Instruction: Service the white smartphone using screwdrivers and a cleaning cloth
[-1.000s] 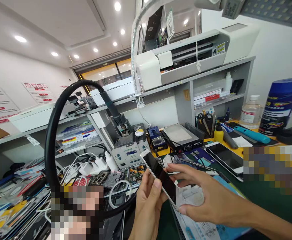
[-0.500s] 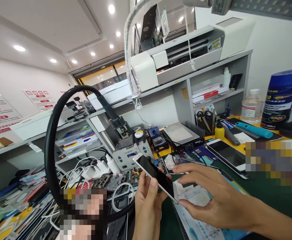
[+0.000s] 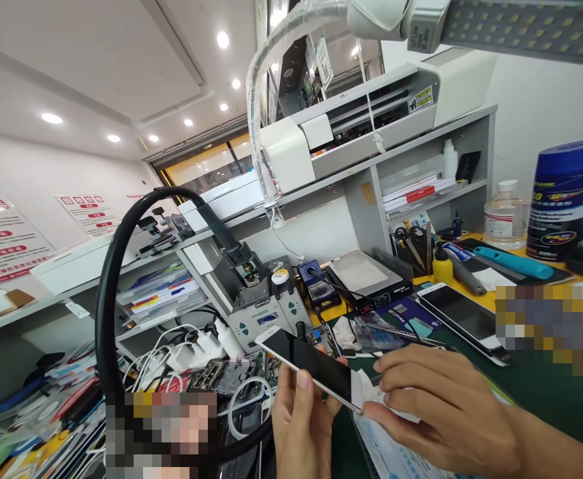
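The fingers of my left hand [image 3: 301,426] are clamped on the long edges of a white-framed phone [image 3: 316,367] at six o'clock in my view, while those of the right hand [image 3: 453,406] curl apart from the thumb, which sits by the phone's four o'clock corner, contact unclear. I judge it light, stiff and slippery, its glossy black glass fragile, so I favour the slim side rims. Beyond, a flat second phone [image 3: 463,314] lies toward two on the dark green table [image 3: 555,406], and a smooth, rubbery-looking black hose [image 3: 106,313] arcs toward ten.
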`<action>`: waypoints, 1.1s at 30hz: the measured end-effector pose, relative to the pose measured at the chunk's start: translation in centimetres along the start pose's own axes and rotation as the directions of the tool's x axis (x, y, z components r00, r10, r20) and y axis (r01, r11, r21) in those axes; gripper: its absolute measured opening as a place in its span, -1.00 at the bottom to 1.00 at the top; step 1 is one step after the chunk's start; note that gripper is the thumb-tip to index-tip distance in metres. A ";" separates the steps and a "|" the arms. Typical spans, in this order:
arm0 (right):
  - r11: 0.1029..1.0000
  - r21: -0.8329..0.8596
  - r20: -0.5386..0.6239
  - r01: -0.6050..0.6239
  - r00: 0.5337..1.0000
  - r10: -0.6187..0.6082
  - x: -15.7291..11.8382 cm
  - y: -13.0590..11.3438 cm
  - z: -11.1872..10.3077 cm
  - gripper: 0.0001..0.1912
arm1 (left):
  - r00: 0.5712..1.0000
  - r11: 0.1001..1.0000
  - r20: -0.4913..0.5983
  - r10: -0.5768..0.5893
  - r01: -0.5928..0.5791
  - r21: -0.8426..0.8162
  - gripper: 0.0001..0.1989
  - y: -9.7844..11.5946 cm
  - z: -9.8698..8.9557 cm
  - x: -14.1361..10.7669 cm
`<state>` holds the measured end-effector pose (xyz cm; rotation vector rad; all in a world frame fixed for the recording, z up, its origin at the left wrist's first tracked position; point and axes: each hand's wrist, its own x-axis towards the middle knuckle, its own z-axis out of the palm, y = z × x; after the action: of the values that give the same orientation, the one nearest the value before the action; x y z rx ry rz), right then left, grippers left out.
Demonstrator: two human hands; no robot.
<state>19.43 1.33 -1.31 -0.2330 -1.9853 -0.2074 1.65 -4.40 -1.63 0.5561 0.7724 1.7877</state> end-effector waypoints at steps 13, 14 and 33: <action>0.997 0.050 -0.008 -0.057 0.998 0.058 -0.1 0.4 0.2 -0.78 | 0.995 0.996 0.036 -0.089 0.090 -0.026 -0.63 -0.5 -0.5 0.3; 0.996 0.059 -0.002 -0.064 0.998 0.064 -0.2 0.5 0.2 -0.78 | 0.994 0.994 0.035 -0.106 0.107 -0.028 -0.64 -0.5 -0.6 0.4; 0.996 0.056 0.008 -0.063 0.998 0.062 0.3 0.6 0.3 -0.74 | 0.947 0.933 0.132 -0.294 0.314 -0.174 -0.63 -0.1 0.1 0.4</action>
<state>19.20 2.04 -1.09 -0.2595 -1.9838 -0.1111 1.60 -3.97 -1.64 0.3737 0.5704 1.5128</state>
